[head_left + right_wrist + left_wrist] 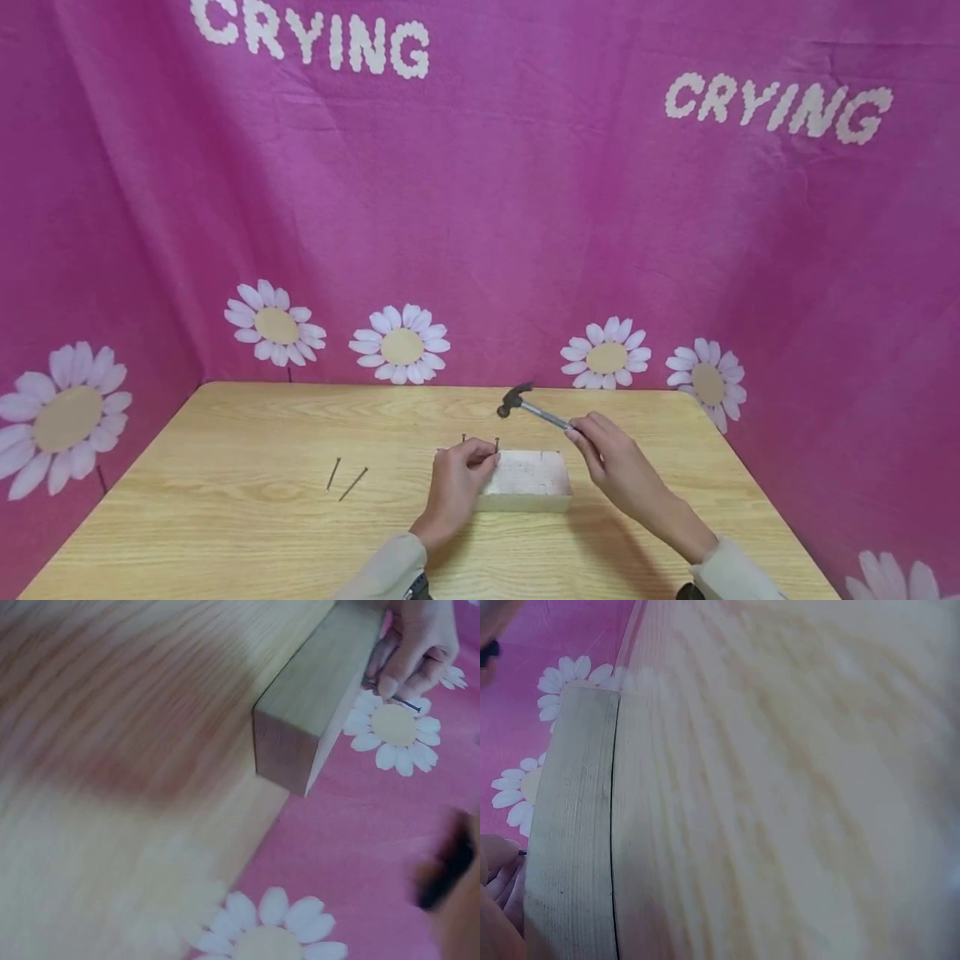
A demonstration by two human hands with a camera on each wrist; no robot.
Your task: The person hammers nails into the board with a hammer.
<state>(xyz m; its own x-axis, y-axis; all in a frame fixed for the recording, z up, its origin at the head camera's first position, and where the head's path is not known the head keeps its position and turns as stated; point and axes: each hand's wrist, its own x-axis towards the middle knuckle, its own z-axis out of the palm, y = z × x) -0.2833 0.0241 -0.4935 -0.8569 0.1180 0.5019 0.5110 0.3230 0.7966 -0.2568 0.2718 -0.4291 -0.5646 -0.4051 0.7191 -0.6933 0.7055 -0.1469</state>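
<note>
My left hand (452, 485) pinches an upright nail (497, 442) between thumb and fingers at the top of a pale wooden block (528, 479). In the right wrist view the nail (409, 703) sticks out past the fingertips, its head away from the wood. A second nail (463, 438) stands up behind the left hand, its lower part hidden. My right hand (626, 471) grips a claw hammer (543, 414) by its dark handle end, the head raised above and behind the block. The left wrist view shows the block's side (574, 817) close up.
Two loose nails lie on the wooden table (262, 517) left of the block: one nail (333, 473) and another nail (354, 483) nearer. A pink cloth (510, 208) with daisies hangs around the table's back and sides.
</note>
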